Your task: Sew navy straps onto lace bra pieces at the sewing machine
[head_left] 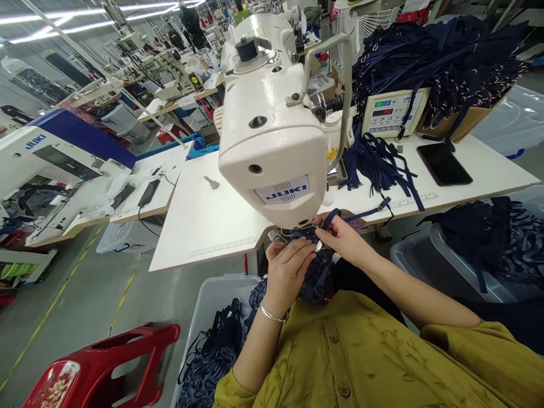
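Note:
In front of me stands a white sewing machine point(272, 136), its head hiding the needle area. My left hand point(289, 266) is just below the head, fingers closed together over a dark navy patterned garment point(317, 283). Beside it, my right hand point(342, 239) grips a narrow navy strap point(331, 218) between thumb and fingers. A small shiny piece point(318, 246) shows between the hands; I cannot tell exactly what it is. The strap's loose end runs right along the table edge and has a metal slider on it. Part of the garment hangs towards my lap.
A white table point(204, 221) carries a black phone point(444, 163), a control panel point(393, 113) and a large heap of navy straps point(442, 62). Plastic bins with navy garments point(216, 351) stand below on both sides. A red stool point(110, 362) is at lower left.

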`<action>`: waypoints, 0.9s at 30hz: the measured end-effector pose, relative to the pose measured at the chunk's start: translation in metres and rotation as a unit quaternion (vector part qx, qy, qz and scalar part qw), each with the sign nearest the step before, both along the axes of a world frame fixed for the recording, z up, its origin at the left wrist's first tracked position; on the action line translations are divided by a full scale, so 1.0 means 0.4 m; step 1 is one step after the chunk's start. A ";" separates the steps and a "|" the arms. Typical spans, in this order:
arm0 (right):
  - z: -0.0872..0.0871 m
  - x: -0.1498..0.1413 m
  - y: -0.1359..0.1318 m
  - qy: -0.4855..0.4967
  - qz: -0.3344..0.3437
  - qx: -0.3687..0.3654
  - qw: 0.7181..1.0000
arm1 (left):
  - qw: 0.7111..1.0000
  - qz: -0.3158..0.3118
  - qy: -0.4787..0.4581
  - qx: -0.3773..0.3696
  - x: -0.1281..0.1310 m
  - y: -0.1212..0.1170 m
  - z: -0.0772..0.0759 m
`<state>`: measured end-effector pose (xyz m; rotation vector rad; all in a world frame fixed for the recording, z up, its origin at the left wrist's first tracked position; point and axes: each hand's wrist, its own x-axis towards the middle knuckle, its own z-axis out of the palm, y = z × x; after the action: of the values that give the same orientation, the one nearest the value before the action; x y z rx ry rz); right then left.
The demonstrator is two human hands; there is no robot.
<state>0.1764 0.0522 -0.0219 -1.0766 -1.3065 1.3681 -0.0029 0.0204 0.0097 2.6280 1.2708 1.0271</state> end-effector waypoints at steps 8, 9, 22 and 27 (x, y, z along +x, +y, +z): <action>0.008 0.001 -0.003 -0.001 0.005 -0.005 1.000 | 0.999 -0.022 0.037 0.009 -0.005 0.001 0.003; 0.008 0.001 -0.004 0.001 0.004 -0.005 1.000 | 0.999 -0.027 0.044 0.012 -0.007 0.003 0.005; 0.024 0.019 0.099 -0.084 -0.019 0.072 0.994 | 0.991 0.029 0.129 0.019 0.016 -0.019 0.020; 0.061 -0.002 0.127 -0.142 -0.008 0.101 0.985 | 0.986 0.078 0.139 0.036 0.040 -0.024 0.012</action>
<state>0.1757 0.1032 0.0026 -1.1658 -1.6026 1.0694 0.0129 0.0108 0.0146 2.8452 1.5432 0.7533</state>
